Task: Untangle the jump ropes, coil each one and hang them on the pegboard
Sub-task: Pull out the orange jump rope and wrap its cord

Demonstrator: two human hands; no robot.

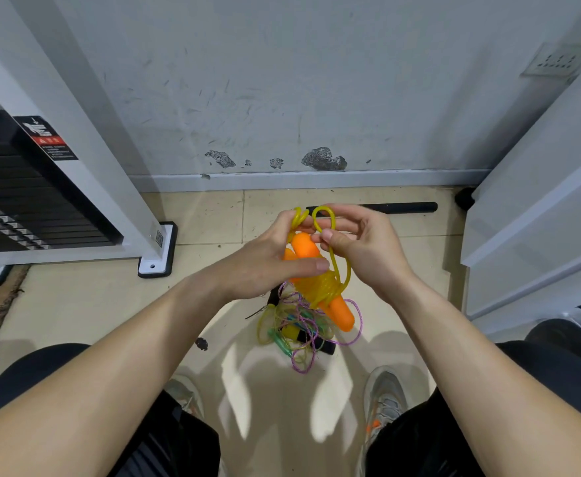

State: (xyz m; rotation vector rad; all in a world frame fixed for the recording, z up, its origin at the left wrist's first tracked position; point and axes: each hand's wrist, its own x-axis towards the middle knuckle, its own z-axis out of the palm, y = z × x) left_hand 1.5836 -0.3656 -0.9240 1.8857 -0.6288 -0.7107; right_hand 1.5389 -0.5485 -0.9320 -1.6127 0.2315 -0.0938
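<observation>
My left hand (268,259) grips a yellow jump rope (328,287) with two orange handles (304,247), its cord wound round them. The handles' lower ends (342,316) stick out below my fingers. My right hand (361,247) pinches a loop of the yellow cord (323,215) between thumb and fingers, just above the handles. On the floor beneath lies a tangle of other ropes (299,335): a purple-and-white braided cord, a green cord, a yellowish clear cord and black handles. No pegboard is in view.
A white machine frame with a black weight stack (24,201) stands at the left, its foot (156,259) near my left arm. A white panel (536,201) rises at the right. A black bar (402,207) lies along the wall. My shoes (385,404) flank the tangle.
</observation>
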